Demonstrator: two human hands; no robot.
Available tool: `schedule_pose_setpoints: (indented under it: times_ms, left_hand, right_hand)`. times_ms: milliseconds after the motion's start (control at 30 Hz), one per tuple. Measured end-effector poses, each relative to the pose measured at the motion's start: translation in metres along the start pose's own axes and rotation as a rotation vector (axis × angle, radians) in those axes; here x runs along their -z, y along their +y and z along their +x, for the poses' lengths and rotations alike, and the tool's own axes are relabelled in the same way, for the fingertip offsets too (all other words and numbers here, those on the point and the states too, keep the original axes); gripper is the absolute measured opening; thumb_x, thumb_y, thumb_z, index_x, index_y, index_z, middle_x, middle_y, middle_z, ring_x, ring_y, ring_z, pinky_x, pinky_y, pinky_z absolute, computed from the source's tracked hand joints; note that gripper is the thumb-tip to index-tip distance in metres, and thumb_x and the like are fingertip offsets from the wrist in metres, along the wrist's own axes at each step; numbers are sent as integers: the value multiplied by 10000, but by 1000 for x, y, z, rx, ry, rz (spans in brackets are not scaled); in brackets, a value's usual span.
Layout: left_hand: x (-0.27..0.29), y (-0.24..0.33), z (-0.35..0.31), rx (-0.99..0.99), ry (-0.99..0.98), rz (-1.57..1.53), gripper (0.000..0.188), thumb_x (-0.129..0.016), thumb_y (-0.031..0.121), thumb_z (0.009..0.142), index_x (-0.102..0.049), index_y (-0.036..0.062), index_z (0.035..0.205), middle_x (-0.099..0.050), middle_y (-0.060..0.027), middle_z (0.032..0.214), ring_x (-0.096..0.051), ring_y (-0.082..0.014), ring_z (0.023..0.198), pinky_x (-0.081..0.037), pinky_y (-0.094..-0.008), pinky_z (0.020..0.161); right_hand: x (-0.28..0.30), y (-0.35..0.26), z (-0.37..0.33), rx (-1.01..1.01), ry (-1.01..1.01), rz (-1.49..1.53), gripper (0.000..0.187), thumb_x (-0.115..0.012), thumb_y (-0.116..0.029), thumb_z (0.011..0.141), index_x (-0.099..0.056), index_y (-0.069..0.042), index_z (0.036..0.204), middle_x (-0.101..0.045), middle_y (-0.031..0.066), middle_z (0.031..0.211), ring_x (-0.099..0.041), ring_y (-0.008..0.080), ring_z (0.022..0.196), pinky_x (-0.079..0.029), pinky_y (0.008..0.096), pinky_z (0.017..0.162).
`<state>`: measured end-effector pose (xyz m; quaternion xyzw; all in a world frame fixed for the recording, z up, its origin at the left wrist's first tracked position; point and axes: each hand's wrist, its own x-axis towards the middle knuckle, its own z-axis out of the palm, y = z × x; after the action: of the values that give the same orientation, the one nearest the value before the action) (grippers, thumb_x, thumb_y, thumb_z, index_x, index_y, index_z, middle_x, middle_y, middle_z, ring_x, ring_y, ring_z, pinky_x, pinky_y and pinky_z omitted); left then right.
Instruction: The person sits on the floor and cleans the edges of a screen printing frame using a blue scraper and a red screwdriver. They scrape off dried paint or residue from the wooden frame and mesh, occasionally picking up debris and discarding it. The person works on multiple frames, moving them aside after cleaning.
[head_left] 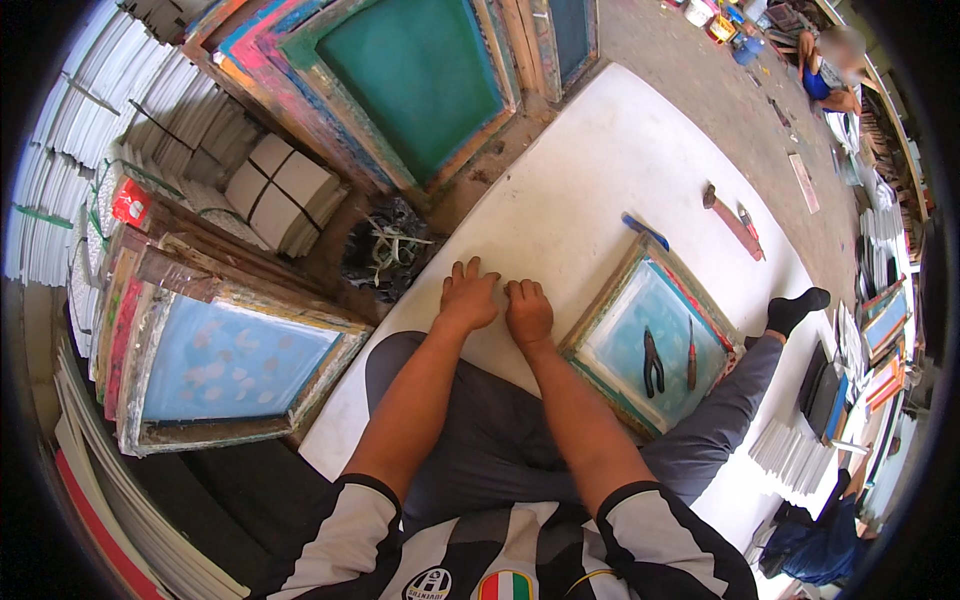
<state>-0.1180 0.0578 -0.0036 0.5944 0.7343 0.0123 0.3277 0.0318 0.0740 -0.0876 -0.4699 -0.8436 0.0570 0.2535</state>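
- Left hand (468, 295) lies palm down on the white sheet (600, 190), fingers (470, 268) spread and flat, pinching nothing.
- Right hand (528, 312) rests just beside it, touching the sheet; its fingers (524, 291) are curled under, pressed together, gripping nothing that shows.
- The sheet is smooth, matte and broad, lying on the floor under both hands and the person's grey-trousered legs.
- Just right of the right hand sits a screen frame (652, 335): a rectangular wooden rim, paint-stained, with a pale blue mesh stretched tight inside.
- On that mesh lie black pliers (652, 362) and a red-handled screwdriver (691, 355), side by side, apart from each other.
- A blue tool (644, 229) lies on the sheet near the frame's far corner.
- Farther off on the sheet lie a hammer (732, 220) and a red-handled tool (748, 222).
- Left of the hands, off the sheet, a dark heap of tangled strips (388, 250).
- Further left, a second frame (235, 365) with light blue mesh leans on stacked frames; a green-meshed frame (420, 75) stands beyond.
- White stacks (100, 110) with ribbed edges fill the far left.
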Motion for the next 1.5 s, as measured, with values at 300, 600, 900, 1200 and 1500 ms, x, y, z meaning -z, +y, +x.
schedule_pose_setpoints:
  times_ms: [300,600,900,1200,1500]
  left_hand:
    - [5,-3,-4,53,98,-186,585,-600,127,856,-607,165,1440,-360,-209,1608,-292,-415,1507,-301,-550,1205]
    - [9,-20,-7,472,239,-1544,686,-663,538,969,-569,23,1412,-632,-138,1287,-657,-265,1033,-495,-422,891]
    - [23,-24,-18,755,733,-1998,532,-611,558,1012,-581,32,1086,-626,-80,909,-603,-183,641,-450,-329,553]
    - [18,-17,-11,696,871,-2000,291,-508,282,1095,-551,47,928,-609,-71,765,-502,-164,486,-388,-339,455]
    - [22,-13,-12,659,921,-1956,309,-516,289,1092,-568,34,926,-626,-81,791,-503,-157,492,-372,-323,450]
  right_hand:
    - [10,8,12,-124,-67,198,71,-697,-88,901,-674,-28,932,-661,161,890,-666,339,828,-550,444,732]
    - [36,8,61,-732,-391,747,204,-715,-155,960,-714,48,970,-660,75,718,-641,171,653,-512,329,595]
    - [24,-92,143,-527,-542,1092,200,-711,-156,973,-709,43,998,-618,25,724,-565,117,587,-469,288,538]
    - [-5,-147,183,-187,-590,507,171,-771,-212,894,-800,-47,929,-767,177,922,-738,387,903,-566,490,796]
    - [13,-144,181,-140,-647,498,131,-746,-134,874,-814,-78,971,-777,154,917,-748,337,924,-585,437,831]
